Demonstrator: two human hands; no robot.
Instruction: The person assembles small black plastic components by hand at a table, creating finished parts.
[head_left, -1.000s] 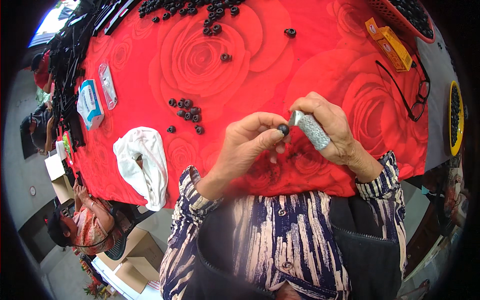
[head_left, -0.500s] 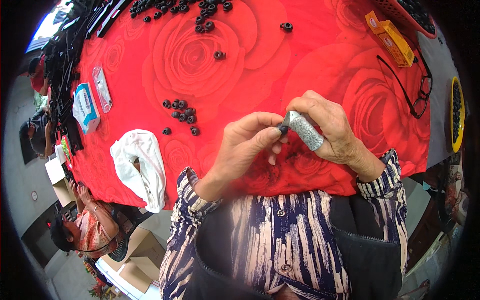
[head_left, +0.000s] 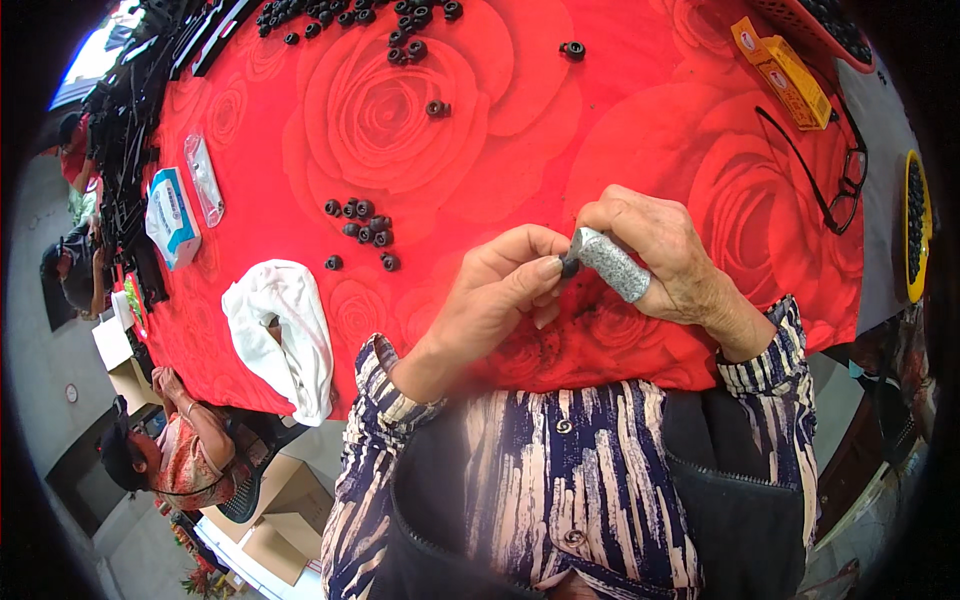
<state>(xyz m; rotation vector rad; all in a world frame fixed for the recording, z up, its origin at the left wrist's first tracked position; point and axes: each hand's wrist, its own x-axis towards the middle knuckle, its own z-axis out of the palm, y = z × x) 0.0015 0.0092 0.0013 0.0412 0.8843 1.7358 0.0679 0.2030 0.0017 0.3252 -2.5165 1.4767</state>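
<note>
Between the thumb and fingers of my left hand [head_left: 490, 290] is a small black rounded part [head_left: 570, 267], mostly covered by the fingertips. My right hand [head_left: 670, 250] is wrapped round a short-bladed knife [head_left: 615, 267] with a thick, speckled grey handle. Its small metal blade is up against the black part, and the two hands nearly meet above the near side of the red tablecloth [head_left: 480, 190]. Dark crumbs lie on the cloth below them. Left of my hands sits a loose group of similar black parts [head_left: 380, 238].
A white cloth [head_left: 300, 340] lies at the near left, with a blue-and-white box [head_left: 175, 220] beyond it. More black parts [head_left: 420, 15] are heaped at the far edge. Glasses [head_left: 845, 190], a yellow box [head_left: 790, 85] and a yellow tray [head_left: 916, 225] are on the right. Another person [head_left: 190, 450] sits at left.
The blade and the black part have shifted slightly against each other as my fingers turn a little. Both hands keep their grips in almost the same place.
</note>
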